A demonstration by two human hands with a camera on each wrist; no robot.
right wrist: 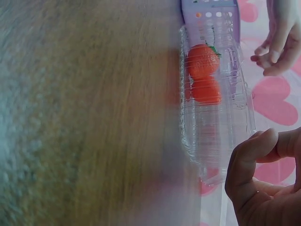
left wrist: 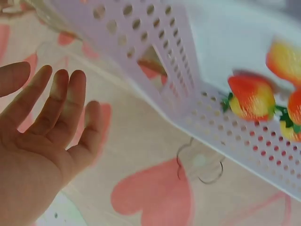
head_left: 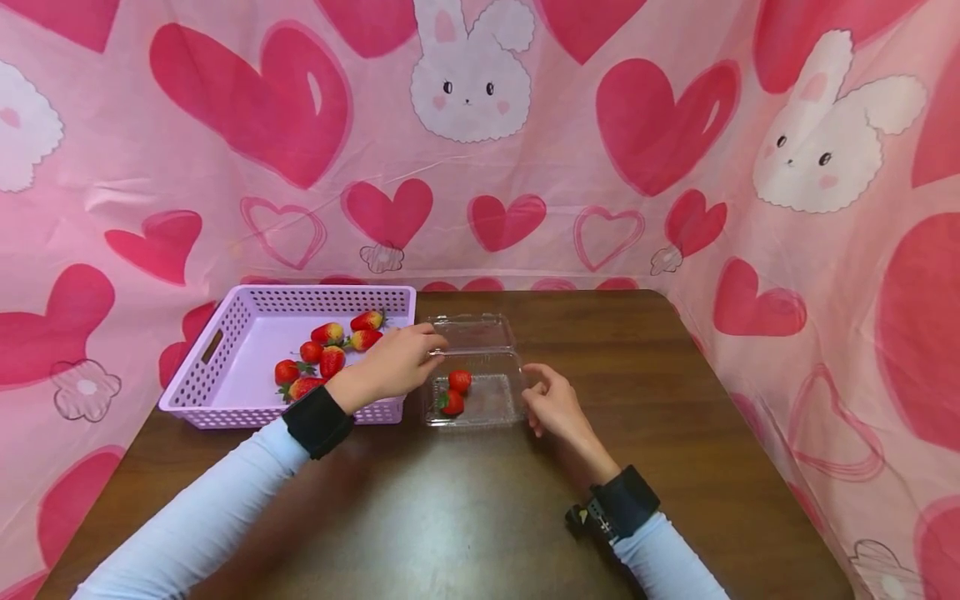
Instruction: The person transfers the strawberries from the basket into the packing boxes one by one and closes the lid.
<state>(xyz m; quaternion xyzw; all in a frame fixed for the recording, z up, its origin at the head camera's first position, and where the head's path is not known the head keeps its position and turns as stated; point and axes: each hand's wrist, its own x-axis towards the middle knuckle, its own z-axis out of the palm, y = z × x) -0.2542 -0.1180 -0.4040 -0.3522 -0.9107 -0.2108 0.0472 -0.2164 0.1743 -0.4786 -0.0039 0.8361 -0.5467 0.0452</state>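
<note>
Your left hand [head_left: 397, 360] sits just left of centre in the head view, above the near right corner of the lilac basket [head_left: 225, 367] and close to the left edge of the clear clamshell box [head_left: 480, 404]; its fingers point toward the box, and the left wrist view shows them straight and spread, palm bare, holding nothing. Your right hand [head_left: 553, 405] lies just right of the box's right wall, fingers loosely curled and empty; in the right wrist view the thumb and bent fingers stand close beside the box's end, and whether they touch the plastic cannot be told. The box is thin, transparent, ribbed plastic with rounded corners, its hinged lid [head_left: 474, 331] folded open flat toward the back of the table. Two strawberries [head_left: 455, 392] lie in its left half, glossy red, seeded, with green caps, one just behind the other. The basket at the centre-left of the frame is rectangular moulded plastic, its walls perforated with rows of round holes and a slot handle cut in the left end. Loose strawberries [head_left: 330, 350] lie scattered across its floor toward the right side, red shading to yellow at the tips. The table [head_left: 465, 517] is dark brown wood grain with a smooth, faintly reflective finish. Behind and to both sides hangs a pink cloth backdrop [head_left: 480, 167] printed with hearts and white rabbits, lightly creased. Both forearms wear pale blue sleeves with black wrist straps.
</note>
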